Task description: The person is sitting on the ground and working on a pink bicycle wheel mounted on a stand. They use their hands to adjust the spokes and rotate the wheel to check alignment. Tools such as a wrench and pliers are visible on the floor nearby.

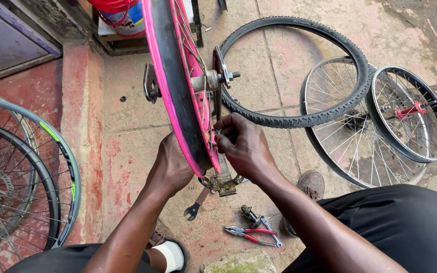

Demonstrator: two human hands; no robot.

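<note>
Pink wheel (178, 76) stands upright, its long axis running away from the person. Left hand (170, 164) braces the rim's left side, fingers hidden behind it. Right hand (244, 146) is nearer the spokes (201, 108), fingers pinched closed on one

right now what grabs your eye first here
The bright pink wheel stands upright at centre, with the left hand on its near rim and the right hand at its spokes. Behind it a loose black tyre lies on the paving, overlapping bare silver wheels to the right; red-handled pliers lie by the feet.
</note>
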